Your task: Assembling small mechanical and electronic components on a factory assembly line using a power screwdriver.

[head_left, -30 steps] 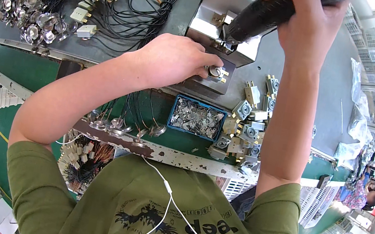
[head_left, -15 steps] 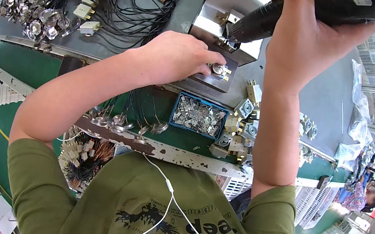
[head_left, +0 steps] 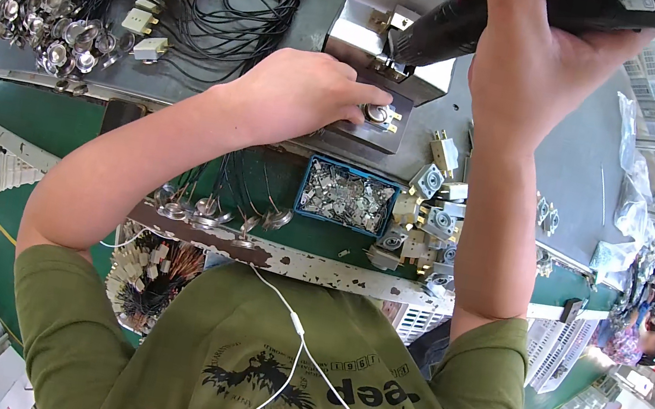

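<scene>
My right hand is wrapped round a black handheld power tool, tapered like an electric screwdriver. The tool slants down to the left, its tip at small brass pieces on a bright metal fixture. Whether the tip touches them cannot be made out. My left hand pinches a round metal-capped part between thumb and forefinger. This part has brass prongs on its right side and rests on a dark steel block in front of the fixture. The other left fingers are curled and partly hidden.
A blue tray of small metal pieces sits near the bench's front edge. Several white, square-bodied components lie to its right. Bundled black wires and a heap of round metal caps occupy the left. Plastic bags lie far right.
The bench has shifted slightly left and up in the picture. My right forearm has moved a little rightward, while the tool tip stays at the fixture. Both hands keep their holds.
</scene>
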Demonstrator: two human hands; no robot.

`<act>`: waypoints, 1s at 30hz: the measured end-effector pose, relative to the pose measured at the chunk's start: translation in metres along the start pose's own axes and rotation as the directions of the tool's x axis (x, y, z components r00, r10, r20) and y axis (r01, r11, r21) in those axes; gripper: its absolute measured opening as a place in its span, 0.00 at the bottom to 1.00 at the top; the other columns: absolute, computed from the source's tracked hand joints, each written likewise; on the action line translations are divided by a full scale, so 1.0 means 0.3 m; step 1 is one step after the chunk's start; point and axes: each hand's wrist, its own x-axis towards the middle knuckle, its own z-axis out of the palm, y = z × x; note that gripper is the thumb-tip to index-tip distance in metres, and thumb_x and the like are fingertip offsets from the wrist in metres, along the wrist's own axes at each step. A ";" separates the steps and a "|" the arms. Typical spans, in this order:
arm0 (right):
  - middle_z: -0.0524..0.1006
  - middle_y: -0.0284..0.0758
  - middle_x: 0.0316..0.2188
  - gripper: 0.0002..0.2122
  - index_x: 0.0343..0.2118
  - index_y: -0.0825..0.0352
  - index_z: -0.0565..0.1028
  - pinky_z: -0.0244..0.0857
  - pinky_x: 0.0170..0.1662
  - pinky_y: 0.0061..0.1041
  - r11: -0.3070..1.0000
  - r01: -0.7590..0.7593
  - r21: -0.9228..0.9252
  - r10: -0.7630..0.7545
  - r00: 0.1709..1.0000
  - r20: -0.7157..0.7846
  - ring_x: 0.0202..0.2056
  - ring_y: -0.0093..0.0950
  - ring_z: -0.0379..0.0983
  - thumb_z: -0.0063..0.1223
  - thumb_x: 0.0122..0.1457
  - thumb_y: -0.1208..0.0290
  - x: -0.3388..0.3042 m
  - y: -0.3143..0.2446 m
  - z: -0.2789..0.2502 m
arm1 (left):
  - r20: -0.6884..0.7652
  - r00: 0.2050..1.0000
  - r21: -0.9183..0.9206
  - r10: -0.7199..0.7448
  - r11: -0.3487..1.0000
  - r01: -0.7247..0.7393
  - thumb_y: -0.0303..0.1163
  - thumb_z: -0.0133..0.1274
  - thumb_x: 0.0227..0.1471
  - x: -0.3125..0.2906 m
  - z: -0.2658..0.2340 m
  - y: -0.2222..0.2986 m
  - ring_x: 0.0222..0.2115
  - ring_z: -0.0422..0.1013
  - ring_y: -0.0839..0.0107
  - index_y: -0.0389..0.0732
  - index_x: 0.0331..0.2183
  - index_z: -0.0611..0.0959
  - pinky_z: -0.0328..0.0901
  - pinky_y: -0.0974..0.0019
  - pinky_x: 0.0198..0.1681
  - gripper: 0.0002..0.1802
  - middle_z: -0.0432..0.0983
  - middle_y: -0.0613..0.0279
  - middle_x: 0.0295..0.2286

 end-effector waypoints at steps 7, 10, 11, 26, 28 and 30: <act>0.80 0.37 0.29 0.16 0.47 0.71 0.69 0.69 0.21 0.20 0.997 0.015 -0.082 -0.014 1.000 0.006 0.20 0.21 0.75 0.64 0.59 0.79 -0.041 -0.047 -0.027 | -0.035 0.999 -0.017 0.003 1.000 -0.004 0.43 0.56 0.59 -0.005 0.018 -0.011 0.39 0.78 0.56 0.53 0.51 0.83 0.73 0.53 0.40 0.19 0.81 0.59 0.33; 0.79 0.36 0.24 0.11 0.40 0.73 0.76 0.69 0.20 0.22 0.993 0.057 -0.099 -0.054 0.998 0.041 0.17 0.22 0.74 0.65 0.60 0.73 -0.035 -0.020 -0.085 | -0.008 1.000 -0.044 0.020 0.999 -0.020 0.43 0.56 0.59 0.015 0.005 -0.015 0.40 0.79 0.55 0.51 0.52 0.82 0.73 0.52 0.42 0.20 0.83 0.59 0.37; 0.79 0.36 0.23 0.10 0.39 0.73 0.76 0.68 0.20 0.22 0.993 0.032 0.112 -0.039 0.998 0.056 0.17 0.22 0.74 0.64 0.60 0.74 -0.043 0.010 -0.087 | 0.006 1.000 -0.037 0.012 0.999 -0.012 0.43 0.56 0.60 0.016 -0.001 -0.010 0.40 0.79 0.55 0.51 0.52 0.82 0.73 0.52 0.42 0.20 0.83 0.58 0.37; 0.78 0.34 0.27 0.09 0.39 0.72 0.73 0.67 0.22 0.20 0.983 -0.169 -0.074 0.169 0.986 -0.004 0.19 0.20 0.73 0.64 0.59 0.81 -0.108 -0.010 -0.101 | 0.038 0.999 0.013 -0.013 1.000 0.013 0.42 0.56 0.60 0.017 -0.003 -0.007 0.40 0.78 0.53 0.53 0.53 0.81 0.73 0.52 0.42 0.20 0.82 0.56 0.37; 0.78 0.34 0.27 0.10 0.39 0.72 0.73 0.68 0.22 0.20 0.974 -0.207 -0.096 0.208 0.978 0.000 0.19 0.20 0.73 0.64 0.59 0.81 -0.111 0.006 -0.110 | 0.045 0.999 0.009 -0.013 1.000 0.012 0.42 0.56 0.60 0.017 0.001 -0.004 0.40 0.78 0.53 0.53 0.53 0.81 0.73 0.51 0.42 0.20 0.82 0.56 0.37; 0.78 0.34 0.27 0.10 0.39 0.71 0.73 0.68 0.22 0.19 0.993 -0.116 -0.008 0.116 0.993 -0.014 0.20 0.19 0.74 0.65 0.58 0.81 -0.112 0.033 -0.111 | 0.025 1.000 0.016 0.014 1.000 -0.015 0.42 0.56 0.60 0.022 -0.005 -0.013 0.41 0.78 0.54 0.53 0.53 0.81 0.73 0.52 0.43 0.20 0.82 0.56 0.38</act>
